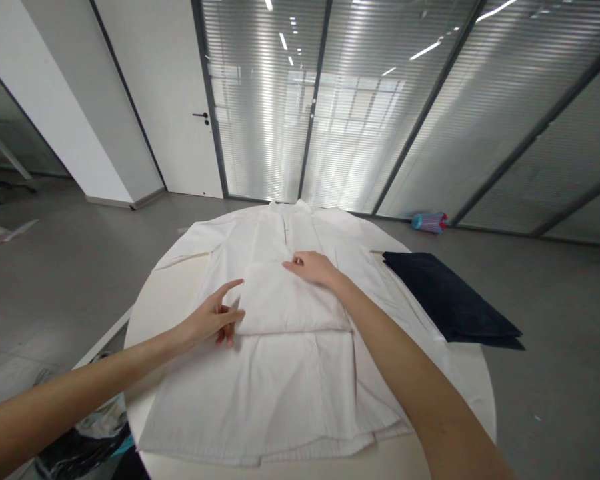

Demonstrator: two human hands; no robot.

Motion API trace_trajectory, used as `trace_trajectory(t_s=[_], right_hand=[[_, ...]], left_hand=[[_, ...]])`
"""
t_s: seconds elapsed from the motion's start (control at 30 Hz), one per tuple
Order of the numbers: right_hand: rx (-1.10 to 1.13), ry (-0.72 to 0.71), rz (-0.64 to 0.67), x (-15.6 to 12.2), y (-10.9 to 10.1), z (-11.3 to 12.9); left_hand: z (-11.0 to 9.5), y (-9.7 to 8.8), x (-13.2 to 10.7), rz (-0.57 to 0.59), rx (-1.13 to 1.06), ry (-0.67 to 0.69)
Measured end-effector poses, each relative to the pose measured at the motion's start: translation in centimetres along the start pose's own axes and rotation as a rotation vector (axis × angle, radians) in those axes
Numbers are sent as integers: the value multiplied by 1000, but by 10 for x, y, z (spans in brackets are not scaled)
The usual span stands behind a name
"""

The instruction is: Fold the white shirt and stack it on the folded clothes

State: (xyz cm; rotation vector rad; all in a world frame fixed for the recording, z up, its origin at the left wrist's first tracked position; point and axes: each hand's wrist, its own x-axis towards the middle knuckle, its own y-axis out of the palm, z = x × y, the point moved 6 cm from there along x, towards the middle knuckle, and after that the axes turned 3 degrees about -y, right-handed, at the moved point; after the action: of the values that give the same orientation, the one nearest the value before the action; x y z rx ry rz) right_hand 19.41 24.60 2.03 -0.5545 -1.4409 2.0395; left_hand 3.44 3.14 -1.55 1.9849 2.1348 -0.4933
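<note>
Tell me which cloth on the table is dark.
The navy cloth, folded and jutting past the right edge of the table; the shirt and the folded layer on it are white.

Place: an office, by the look of it!
Glass partition point(265, 147): dark frames point(322, 60), slatted blinds point(360, 160), strip lights point(425, 50) gleaming in reflection.
Door point(165, 80): plain white, black lever handle point(200, 115).
Floor point(555, 300): smooth grey.

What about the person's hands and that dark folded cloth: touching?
Apart. The head view shows the left hand and right hand at the white garment, part of which shows between them and the dark folded cloth.
</note>
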Motion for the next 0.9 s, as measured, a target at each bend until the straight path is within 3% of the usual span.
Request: trace_trajectory(t_s=[0.13,0.27,0.43,0.53,0.63,0.77,0.83,0.9], right_hand=[[114,65,87,-15,-22,-39],[278,56,139,-28,-22,-70],[230,166,72,-37,-25,-84],[272,246,64,-38,-23,-84],[358,240,-92,-33,-22,-80],[331,283,-329,-35,-26,-78],[311,337,-396,-47,-34,-80],[352,394,-376,-68,-37,-82]], left_hand=[[-1,-9,13,-26,22,-25],[-6,-17,32,-72,43,63],[-10,-17,40,-100,-71,166],[-10,-12,36,-60,-78,189],[-7,-5,34,-32,-39,171],[-6,-4,31,-114,-15,211],[-7,-7,27,-143,-58,197],[-7,-11,19,-145,-82,151]])
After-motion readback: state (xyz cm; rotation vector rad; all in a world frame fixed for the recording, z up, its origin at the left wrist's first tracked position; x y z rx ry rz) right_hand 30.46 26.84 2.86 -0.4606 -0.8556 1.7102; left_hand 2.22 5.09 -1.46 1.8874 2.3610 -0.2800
